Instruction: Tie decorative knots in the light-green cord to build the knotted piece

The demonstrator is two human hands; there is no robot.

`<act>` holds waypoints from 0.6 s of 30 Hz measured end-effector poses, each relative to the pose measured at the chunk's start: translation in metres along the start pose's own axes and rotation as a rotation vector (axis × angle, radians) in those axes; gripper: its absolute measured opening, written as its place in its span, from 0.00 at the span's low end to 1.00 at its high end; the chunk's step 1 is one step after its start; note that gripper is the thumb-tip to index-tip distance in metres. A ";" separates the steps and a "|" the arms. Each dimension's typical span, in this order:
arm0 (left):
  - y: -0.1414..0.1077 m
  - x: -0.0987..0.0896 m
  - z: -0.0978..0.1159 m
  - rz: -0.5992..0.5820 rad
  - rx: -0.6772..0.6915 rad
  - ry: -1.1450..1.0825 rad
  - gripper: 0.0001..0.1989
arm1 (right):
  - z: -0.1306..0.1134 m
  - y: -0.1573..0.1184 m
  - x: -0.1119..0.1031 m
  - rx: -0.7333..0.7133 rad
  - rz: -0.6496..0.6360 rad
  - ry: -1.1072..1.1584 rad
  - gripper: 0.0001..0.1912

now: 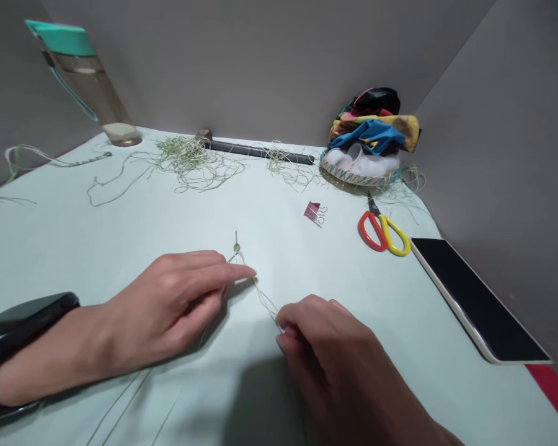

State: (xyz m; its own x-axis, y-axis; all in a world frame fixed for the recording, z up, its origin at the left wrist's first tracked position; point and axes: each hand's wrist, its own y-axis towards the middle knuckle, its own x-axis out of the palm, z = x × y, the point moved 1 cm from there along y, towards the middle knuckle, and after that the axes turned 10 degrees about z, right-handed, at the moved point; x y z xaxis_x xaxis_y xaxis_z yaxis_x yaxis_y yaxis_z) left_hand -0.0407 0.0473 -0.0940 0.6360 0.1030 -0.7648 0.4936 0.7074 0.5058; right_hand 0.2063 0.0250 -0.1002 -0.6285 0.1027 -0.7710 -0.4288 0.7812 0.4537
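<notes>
Near the table's middle, thin green cords fan out from a small knot (237, 248) with a short upright pin-like piece above it. My left hand (177, 303) lies over the left strands, its index finger stretched out and its tip touching the right-hand cords (263, 296). Its thumb sits apart, lower down; whether any strand lies between the other fingers is hidden. Lower right, my right hand (328, 347) is closed, thumb and forefinger pinching the ends of those cords. More strands (128, 402) trail out below my left wrist toward the front edge.
Behind lie tangled green threads (186, 155), a hammer (260, 150) and a bottle (93, 87). On the right are a maroon binder clip (313, 212), scissors (385, 234), a phone (478, 297) and a basket (353, 178) holding colourful cloth. Another cord (88, 162) lies far left.
</notes>
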 end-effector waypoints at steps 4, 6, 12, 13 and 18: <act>-0.001 0.004 0.000 -0.113 0.064 0.170 0.22 | -0.005 -0.002 -0.002 -0.028 -0.052 -0.046 0.09; -0.001 0.005 0.001 -0.143 0.079 0.195 0.21 | -0.010 -0.005 -0.004 -0.019 -0.053 -0.068 0.09; -0.013 0.010 -0.013 -0.114 0.131 0.179 0.25 | 0.019 -0.028 -0.042 0.028 0.207 -0.407 0.10; -0.015 0.012 -0.015 -0.121 0.141 0.158 0.27 | 0.032 -0.035 -0.055 0.073 0.248 -0.472 0.13; -0.016 0.017 0.006 -0.177 0.188 0.070 0.28 | 0.096 -0.070 -0.112 0.374 0.333 -0.744 0.32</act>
State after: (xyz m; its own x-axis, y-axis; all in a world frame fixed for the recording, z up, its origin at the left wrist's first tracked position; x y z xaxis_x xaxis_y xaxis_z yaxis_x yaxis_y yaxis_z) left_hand -0.0345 0.0334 -0.1126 0.4905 0.0414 -0.8704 0.6992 0.5774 0.4215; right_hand 0.3684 0.0177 -0.0887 -0.0439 0.6312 -0.7744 0.0216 0.7756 0.6309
